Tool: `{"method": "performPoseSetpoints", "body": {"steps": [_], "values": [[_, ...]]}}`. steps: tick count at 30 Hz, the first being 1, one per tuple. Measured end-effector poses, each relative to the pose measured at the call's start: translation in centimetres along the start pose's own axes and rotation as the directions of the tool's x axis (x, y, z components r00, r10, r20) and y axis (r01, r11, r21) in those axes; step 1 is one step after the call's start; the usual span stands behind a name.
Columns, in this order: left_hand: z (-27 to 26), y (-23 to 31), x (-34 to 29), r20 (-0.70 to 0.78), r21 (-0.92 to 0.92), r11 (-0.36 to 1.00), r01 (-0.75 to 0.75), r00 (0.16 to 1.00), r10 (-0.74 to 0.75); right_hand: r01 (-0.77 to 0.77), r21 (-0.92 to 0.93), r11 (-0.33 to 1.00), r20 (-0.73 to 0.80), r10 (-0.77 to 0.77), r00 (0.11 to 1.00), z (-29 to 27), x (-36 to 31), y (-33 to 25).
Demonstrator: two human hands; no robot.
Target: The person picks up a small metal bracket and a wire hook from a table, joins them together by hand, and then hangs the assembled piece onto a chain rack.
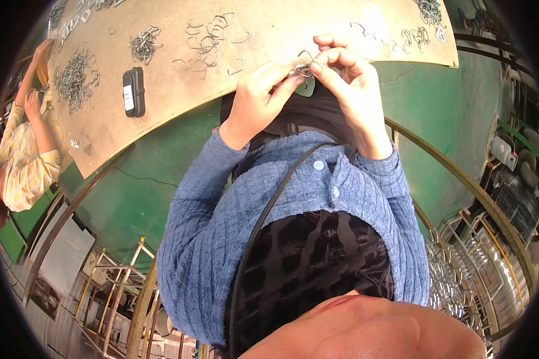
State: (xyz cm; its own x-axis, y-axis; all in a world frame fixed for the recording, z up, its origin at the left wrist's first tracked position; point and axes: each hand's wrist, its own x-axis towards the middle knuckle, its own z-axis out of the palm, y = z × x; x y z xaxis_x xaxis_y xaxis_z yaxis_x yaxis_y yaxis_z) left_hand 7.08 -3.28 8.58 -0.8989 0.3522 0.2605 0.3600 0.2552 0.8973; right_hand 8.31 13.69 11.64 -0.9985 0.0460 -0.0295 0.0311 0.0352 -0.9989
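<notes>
Pinching hooks with left fingers and right fingers by the worktop's near edge, right of the case

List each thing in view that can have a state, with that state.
Held metal pieces: bent
Left hand: pinching them
Right hand: pinching them
Black case: lying flat, seemingly closed
Large wire heap: loose, tangled
Smaller wire heap: bunched
Scattered wire pieces: bent, spread loosely
</notes>
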Motion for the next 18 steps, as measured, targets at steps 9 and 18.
{"method": "performPoseSetpoints", "body": {"steps": [9,18], "values": [[0.2,0.2,0.1,-0.006,0.028,0.999,-0.040,0.999,0.040,-0.147,0.164,0.975,-0.041,0.156,0.987,0.8,-0.6,0.0],[-1.4,0.0,1.4,0.351,-0.075,0.995,0.071,0.936,-0.040,0.101,0.089,0.991,-0.001,-0.101,0.995,1.6,-1.8,2.4]]}}
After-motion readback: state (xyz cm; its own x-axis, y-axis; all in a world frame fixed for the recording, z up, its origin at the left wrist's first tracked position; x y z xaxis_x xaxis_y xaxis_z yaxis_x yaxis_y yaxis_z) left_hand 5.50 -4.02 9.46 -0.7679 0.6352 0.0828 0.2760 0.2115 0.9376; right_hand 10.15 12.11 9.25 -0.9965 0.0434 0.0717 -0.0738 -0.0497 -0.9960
